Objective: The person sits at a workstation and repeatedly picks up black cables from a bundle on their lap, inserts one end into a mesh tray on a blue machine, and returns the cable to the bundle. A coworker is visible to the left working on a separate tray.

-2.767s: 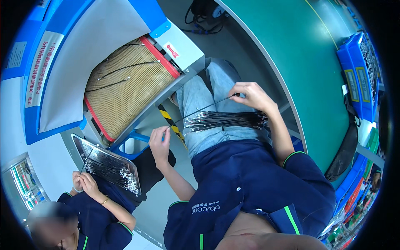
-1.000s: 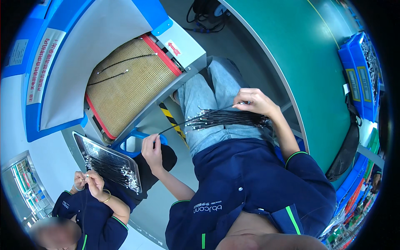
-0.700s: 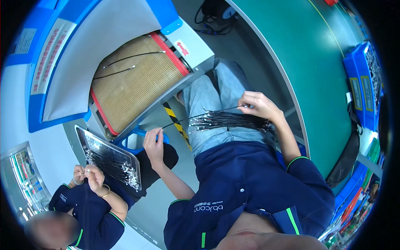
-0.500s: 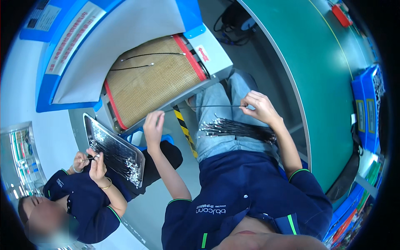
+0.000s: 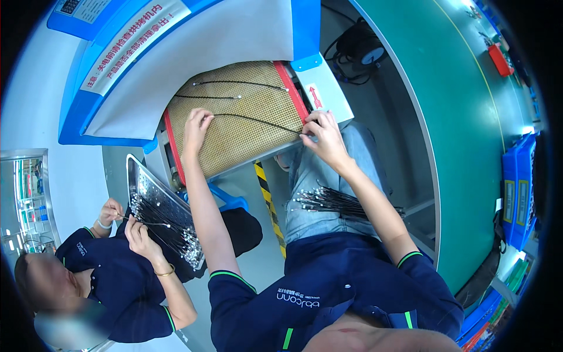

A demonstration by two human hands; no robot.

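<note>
Stretched between my two hands is a thin black cable (image 5: pixel 258 119), held just over the tan mesh conveyor belt (image 5: pixel 234 141). My left hand (image 5: pixel 198 122) pinches its left end above the belt's left part. The other end is in the closed fingers of my right hand (image 5: pixel 322 135), by the belt's red right edge. Two more black cables with pale ends, one of them a longer cable (image 5: pixel 240 84), lie farther back on the mesh. Across my lap rests a bundle of black cables (image 5: pixel 334 202) with light-coloured tips.
A blue-framed machine with a grey curtain (image 5: pixel 234 41) stands behind the belt. At left, a co-worker (image 5: pixel 111 276) handles a cable over a metal tray (image 5: pixel 134 170) full of cables. The green table (image 5: pixel 451 146) curves along my right, with blue bins (image 5: pixel 516 193) beyond.
Both my hands have moved forward from above my lap to the belt, carrying the cable. The view has shifted slightly. The co-worker's hands have moved a little.
</note>
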